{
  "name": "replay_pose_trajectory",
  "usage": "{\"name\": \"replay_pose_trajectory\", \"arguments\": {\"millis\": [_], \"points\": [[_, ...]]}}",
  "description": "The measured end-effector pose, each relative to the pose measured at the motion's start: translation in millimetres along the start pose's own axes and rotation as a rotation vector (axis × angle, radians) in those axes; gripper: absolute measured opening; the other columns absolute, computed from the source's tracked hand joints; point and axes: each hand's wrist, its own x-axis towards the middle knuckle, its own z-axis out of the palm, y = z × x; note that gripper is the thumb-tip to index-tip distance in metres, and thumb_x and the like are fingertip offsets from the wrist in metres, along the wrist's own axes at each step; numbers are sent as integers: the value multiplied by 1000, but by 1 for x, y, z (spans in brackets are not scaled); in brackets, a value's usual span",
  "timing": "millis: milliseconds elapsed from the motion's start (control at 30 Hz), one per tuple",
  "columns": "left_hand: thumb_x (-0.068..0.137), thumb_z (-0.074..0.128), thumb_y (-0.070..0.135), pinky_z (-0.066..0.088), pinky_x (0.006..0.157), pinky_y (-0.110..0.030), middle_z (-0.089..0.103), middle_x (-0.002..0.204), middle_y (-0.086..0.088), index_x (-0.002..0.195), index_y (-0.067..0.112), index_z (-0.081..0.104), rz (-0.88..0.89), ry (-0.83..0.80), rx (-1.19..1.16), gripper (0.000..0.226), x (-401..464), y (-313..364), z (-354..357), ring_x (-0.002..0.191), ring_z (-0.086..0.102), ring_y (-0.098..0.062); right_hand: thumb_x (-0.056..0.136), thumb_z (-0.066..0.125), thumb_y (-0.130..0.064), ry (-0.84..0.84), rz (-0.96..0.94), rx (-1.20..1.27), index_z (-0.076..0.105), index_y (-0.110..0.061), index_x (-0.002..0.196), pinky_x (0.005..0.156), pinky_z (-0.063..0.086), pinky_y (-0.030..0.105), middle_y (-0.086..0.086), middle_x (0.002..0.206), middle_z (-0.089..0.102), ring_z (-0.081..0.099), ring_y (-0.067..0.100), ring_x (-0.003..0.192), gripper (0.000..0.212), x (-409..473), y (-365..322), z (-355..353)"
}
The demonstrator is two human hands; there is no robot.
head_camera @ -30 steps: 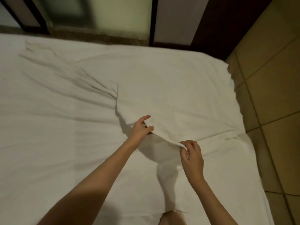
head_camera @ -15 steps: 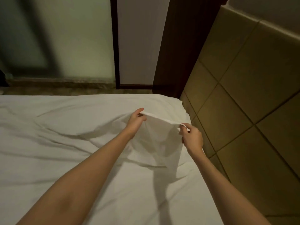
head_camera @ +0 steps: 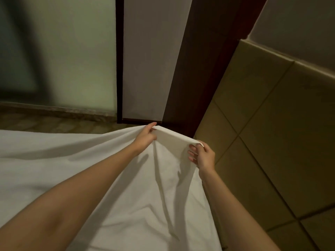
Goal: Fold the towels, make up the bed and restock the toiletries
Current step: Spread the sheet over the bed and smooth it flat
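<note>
A white sheet [head_camera: 137, 200] covers the bed and is lifted at its far right edge. My left hand [head_camera: 145, 137] pinches the raised edge between thumb and fingers. My right hand [head_camera: 202, 156] grips the same edge a little to the right, with its fingers curled over the hem. The strip of cloth between the two hands is stretched taut and held up above the bed. Folds run down from both hands toward me. Both forearms reach out over the sheet.
A dark wooden door frame [head_camera: 181, 69] with a pale panel stands just beyond the hands. Frosted glass [head_camera: 72, 51] fills the wall at the left. Brown floor tiles [head_camera: 262, 142] lie along the bed's right side.
Both hands have carried the sheet's edge up and away from me, toward the far right corner of the bed. The view has tilted up toward the wall.
</note>
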Motion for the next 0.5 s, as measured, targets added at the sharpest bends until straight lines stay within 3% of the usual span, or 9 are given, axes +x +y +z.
{"name": "replay_pose_trajectory", "arguments": {"millis": [200,367,500], "points": [[81,48,2,35,106,-33,40,143,-5,147,22,30,33,-53,124,71,67,-6,17,131,38,-21,100,42,-15,-1,-54,-36,61,-21,101,94,48,43,-6,94,62,57,12,95,20,72,1,6],[57,42,23,26,112,-49,41,144,-1,145,31,30,68,-78,345,90,111,-5,34,131,39,-26,101,38,-17,32,-85,-60,59,-19,112,94,47,43,3,108,56,51,19,97,24,125,-11,6],[74,50,16,26,112,-49,38,147,-6,147,30,26,152,-55,439,78,145,8,47,132,38,-29,101,38,-16,-20,-182,-104,55,-17,123,88,48,36,4,113,54,54,19,100,27,165,-24,0]]}}
